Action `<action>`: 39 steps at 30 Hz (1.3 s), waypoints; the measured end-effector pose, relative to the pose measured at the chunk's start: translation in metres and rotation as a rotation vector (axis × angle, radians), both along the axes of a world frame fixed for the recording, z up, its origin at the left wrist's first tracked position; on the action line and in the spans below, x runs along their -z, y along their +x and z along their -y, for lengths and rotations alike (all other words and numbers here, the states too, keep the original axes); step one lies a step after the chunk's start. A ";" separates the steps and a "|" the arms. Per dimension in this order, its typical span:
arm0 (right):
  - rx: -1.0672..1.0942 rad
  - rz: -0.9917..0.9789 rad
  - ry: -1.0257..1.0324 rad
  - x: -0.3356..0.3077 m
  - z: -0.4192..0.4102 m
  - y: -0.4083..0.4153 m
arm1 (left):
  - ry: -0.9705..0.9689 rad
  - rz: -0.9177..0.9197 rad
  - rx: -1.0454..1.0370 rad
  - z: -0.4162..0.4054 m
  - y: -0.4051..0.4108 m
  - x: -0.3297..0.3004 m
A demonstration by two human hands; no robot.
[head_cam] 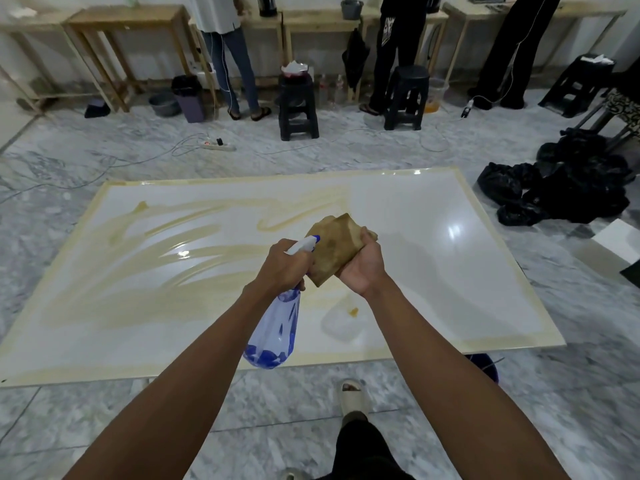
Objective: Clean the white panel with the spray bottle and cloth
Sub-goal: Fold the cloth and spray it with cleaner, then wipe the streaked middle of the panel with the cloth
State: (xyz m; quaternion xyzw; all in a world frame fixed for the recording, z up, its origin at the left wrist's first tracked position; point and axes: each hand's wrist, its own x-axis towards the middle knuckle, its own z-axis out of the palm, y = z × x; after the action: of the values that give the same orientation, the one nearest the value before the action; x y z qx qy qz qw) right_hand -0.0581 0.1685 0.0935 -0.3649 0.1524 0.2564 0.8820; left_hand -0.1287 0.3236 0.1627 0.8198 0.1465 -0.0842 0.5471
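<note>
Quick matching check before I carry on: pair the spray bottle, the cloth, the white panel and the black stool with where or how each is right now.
1. clear blue plastic spray bottle
2. stained brown cloth
3. glossy white panel
4. black plastic stool

a. smeared with yellowish streaks
b. held in the right hand
c. gripped by the left hand
d. standing beyond the panel, by the wooden tables

Pairs: 1-c, 2-b, 3-a, 4-d

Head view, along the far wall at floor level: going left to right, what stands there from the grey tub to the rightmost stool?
Grey tub → dark waste bin → person in jeans → black stool with a bowl on top → clear bottles → second black stool → stepped black stool.
</note>
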 end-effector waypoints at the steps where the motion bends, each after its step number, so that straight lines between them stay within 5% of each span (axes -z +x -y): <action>1: 0.015 -0.009 -0.007 0.006 0.002 0.009 | -0.016 0.011 -0.002 0.000 0.008 0.000; 10: 0.002 -0.002 -0.438 0.055 0.036 0.164 | -0.093 0.026 -0.086 -0.013 0.156 0.018; 15: -0.096 0.340 -1.070 0.067 0.012 0.292 | -0.076 0.042 -0.117 -0.029 0.248 0.035; 19: -0.289 0.676 -1.523 0.120 -0.017 0.399 | -0.055 0.055 -0.160 -0.044 0.302 0.063; 23: -0.748 0.793 -1.924 0.206 -0.044 0.439 | -0.055 0.029 -0.184 -0.056 0.325 0.091; 39: -0.910 0.857 -1.888 0.224 -0.003 0.225 | -0.050 -0.088 -0.164 -0.046 0.228 0.099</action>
State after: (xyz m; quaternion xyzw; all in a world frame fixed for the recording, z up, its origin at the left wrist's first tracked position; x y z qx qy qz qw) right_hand 0.1669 0.1716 -0.1305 -0.9640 -0.1766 0.1899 0.0582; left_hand 0.0991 0.3695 0.0637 0.7866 0.2351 -0.0787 0.5655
